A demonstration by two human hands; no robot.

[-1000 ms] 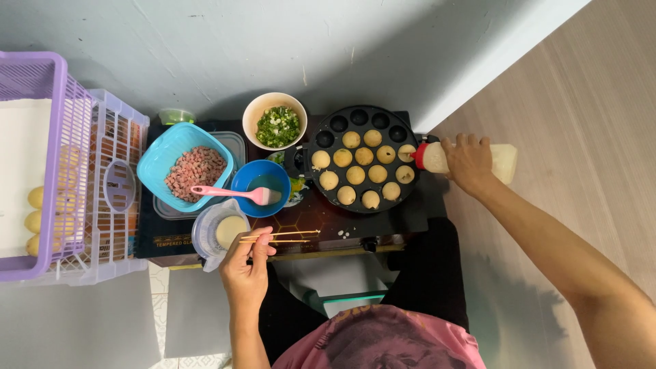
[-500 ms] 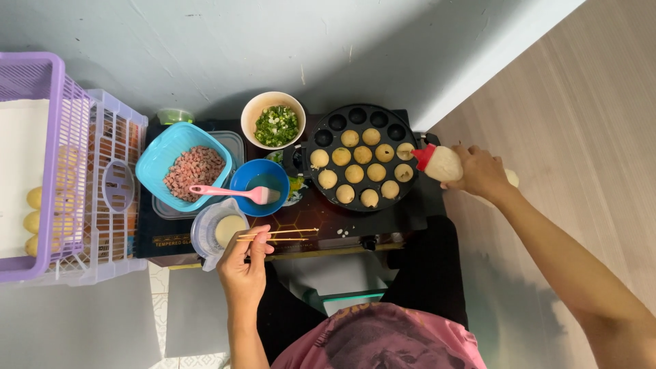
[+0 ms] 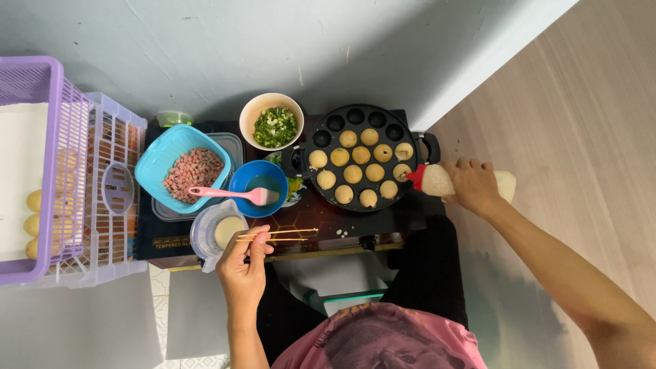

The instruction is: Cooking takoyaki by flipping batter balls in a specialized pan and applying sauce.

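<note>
A round black pan (image 3: 362, 119) with many small wells stands on a dark stove top (image 3: 321, 222); several wells hold pale batter balls (image 3: 353, 173). My right hand (image 3: 473, 186) grips a squeeze bottle (image 3: 437, 181) of pale batter, its red nozzle pointing at the pan's right rim. My left hand (image 3: 244, 265) holds two wooden skewers (image 3: 280, 234) level over the stove's front edge, next to a clear jug (image 3: 217, 232) of batter.
Left of the pan are a cream bowl of chopped green onion (image 3: 272, 123), a blue bowl (image 3: 258, 186) with a pink brush (image 3: 229, 195), and a light blue basket of chopped pink meat (image 3: 184, 167). Purple and white plastic crates (image 3: 68, 184) stand at far left.
My right hand has swung the squeeze bottle down and tilted it, nozzle now at the pan's right rim. My left hand and the skewers have barely moved.
</note>
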